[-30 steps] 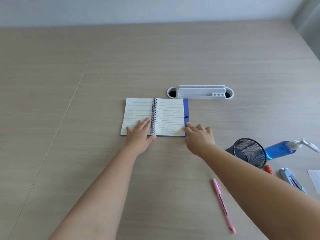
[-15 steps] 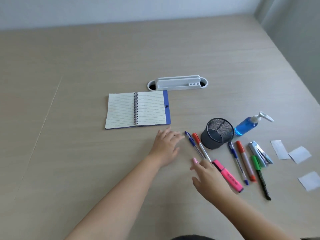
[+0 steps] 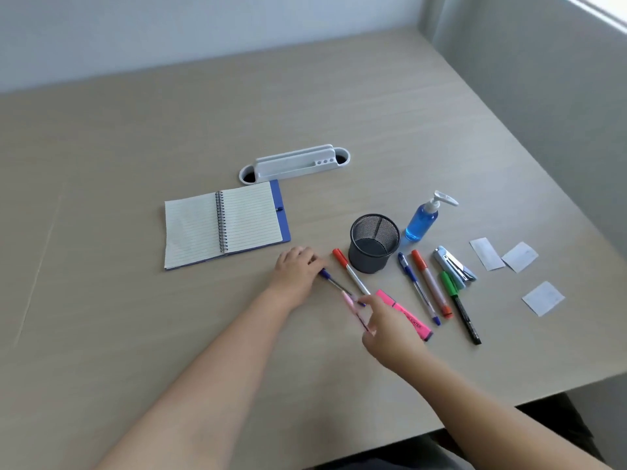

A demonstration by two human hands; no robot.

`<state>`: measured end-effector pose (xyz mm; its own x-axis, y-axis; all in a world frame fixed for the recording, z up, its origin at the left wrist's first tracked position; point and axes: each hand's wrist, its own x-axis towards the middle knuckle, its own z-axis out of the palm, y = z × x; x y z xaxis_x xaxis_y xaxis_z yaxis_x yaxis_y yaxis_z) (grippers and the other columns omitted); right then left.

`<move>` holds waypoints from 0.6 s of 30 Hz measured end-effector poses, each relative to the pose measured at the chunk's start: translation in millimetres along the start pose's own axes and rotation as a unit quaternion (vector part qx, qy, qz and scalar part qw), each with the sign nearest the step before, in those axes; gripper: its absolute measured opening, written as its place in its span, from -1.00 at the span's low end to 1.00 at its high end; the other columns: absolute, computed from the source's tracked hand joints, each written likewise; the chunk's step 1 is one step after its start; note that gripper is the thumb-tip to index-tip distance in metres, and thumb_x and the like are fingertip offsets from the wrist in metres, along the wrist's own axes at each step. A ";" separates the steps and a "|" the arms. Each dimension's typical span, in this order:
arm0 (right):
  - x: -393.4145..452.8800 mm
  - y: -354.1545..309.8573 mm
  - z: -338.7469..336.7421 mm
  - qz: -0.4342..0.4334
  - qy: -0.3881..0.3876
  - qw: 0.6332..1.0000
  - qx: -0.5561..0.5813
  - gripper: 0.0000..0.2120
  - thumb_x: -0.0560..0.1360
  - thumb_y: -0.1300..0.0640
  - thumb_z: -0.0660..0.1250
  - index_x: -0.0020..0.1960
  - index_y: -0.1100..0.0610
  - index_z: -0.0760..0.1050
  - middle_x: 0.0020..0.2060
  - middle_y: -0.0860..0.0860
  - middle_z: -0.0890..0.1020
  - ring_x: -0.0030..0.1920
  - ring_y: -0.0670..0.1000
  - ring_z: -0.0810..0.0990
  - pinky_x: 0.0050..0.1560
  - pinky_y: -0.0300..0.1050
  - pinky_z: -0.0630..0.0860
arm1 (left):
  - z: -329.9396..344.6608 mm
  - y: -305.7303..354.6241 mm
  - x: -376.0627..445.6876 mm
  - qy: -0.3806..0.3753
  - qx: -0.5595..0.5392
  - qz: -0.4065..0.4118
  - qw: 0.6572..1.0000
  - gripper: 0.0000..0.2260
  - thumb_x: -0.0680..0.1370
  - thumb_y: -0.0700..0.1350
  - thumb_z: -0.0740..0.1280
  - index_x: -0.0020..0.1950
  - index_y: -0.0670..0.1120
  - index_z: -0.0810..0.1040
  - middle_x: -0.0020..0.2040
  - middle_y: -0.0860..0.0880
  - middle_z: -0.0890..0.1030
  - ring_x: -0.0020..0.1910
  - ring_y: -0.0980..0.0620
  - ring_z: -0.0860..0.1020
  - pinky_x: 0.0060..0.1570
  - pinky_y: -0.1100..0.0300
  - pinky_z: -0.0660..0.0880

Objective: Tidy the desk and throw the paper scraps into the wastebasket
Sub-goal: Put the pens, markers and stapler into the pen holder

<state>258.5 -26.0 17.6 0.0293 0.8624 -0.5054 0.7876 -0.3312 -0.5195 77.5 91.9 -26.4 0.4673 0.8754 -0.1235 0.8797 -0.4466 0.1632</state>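
Three paper scraps [image 3: 519, 256] are lying untouched near the right edge of the desk [image 3: 339, 96]; no wastebasket is being shown. The pens are only now being gathered. A blue pen [image 3: 336, 283] is being pinched by the left hand [image 3: 297, 268], fingers curled together on its end. A pink pen [image 3: 353, 308] is being held by the right hand [image 3: 390, 325], fingers closed on it. The mesh cup [image 3: 373, 242] is sitting empty. More pens, a stapler [image 3: 453, 266], a bottle [image 3: 422, 220] and an open notebook [image 3: 224, 223] are waiting. Nothing is blocking the scraps.
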 end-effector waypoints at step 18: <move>63.3 -5.7 -89.3 -0.102 0.255 0.957 0.097 -0.76 0.47 0.16 0.36 0.13 0.07 0.62 -0.20 -0.06 0.64 -0.05 0.11 0.54 -0.05 -0.14 0.40 | -104.1 21.2 -32.0 0.222 -0.197 -0.012 0.955 -0.85 0.45 0.10 0.37 -0.03 0.12 0.63 -0.17 0.19 0.65 -0.02 0.09 0.55 0.12 0.02 0.35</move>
<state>310.8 64.7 50.1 0.2222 0.9750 -0.0044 0.6812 -0.1585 -0.7147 72.1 73.7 82.9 0.2867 0.9161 0.2803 0.7480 -0.3969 0.5319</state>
